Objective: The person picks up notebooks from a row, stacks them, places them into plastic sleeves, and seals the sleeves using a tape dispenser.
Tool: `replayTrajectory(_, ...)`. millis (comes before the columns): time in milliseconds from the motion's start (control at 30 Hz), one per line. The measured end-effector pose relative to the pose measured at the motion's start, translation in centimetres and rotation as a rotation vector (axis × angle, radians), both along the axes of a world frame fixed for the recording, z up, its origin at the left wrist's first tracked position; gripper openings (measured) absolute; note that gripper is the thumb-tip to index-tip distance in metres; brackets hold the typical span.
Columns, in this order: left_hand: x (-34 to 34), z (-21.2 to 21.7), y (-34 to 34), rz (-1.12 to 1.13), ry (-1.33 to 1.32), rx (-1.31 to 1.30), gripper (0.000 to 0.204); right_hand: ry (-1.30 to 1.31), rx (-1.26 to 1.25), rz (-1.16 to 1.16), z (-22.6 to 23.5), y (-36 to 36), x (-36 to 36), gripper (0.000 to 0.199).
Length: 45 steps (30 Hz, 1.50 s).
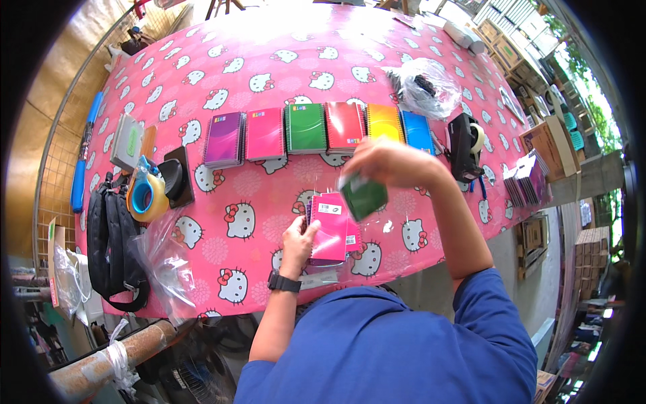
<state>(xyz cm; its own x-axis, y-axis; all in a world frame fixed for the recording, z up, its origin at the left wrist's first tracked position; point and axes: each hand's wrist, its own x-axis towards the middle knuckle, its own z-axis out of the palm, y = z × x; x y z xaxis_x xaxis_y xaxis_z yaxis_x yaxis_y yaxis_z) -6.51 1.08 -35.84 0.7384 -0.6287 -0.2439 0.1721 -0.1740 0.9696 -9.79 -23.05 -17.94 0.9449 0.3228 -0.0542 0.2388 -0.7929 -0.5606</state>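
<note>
left hand [300, 237]: fingers clenched on pink notebook stack [331, 227] at table [256, 195] edge | right hand [385, 163]: fingers gripping green notebook [363, 196], just above the stack | step: likely adding green to stack | next: align edges squarely

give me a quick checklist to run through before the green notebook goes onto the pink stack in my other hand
1. Right hand has hold of the green notebook: ok, it hangs from the fingers above the table, though blurred.
2. Left hand steadies the pink stack of notebooks: ok, fingers grip its left edge.
3. Stack edges squared up: not ok, a second pink cover juts out on the right side.
4. Clear plastic bag under the stack lies flat: cannot tell, too transparent.
5. Row of notebooks on the pink tablecloth out of the way: ok, it lies farther back.
</note>
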Motion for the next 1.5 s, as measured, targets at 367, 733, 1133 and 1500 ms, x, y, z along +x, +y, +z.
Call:
replayTrajectory(367, -0.1, 1.9, -0.7, 0.033, 0.023, 0.020, 0.039, -0.152, -0.208, -0.649, -13.1, 9.2, -10.6, 0.027)
replayTrajectory(733, 0.1, 0.9, -0.4, 0.003, -0.087, 0.144, 0.040, 0.043, -0.020, -0.170, -13.3, 6.7, -8.8, 0.042)
replayTrajectory(1133, -0.1, 1.0, -0.7, 0.035, -0.132, 0.111, 0.046, -0.264, -0.473, -0.705, -14.1, -3.0, 3.0, 0.054)
replayTrajectory(1500, 0.5, -1.3, 0.3, -0.040, -0.069, -0.040, 0.047, -0.193, -0.585, -0.593, -11.1, -0.2, 6.0, 0.048)
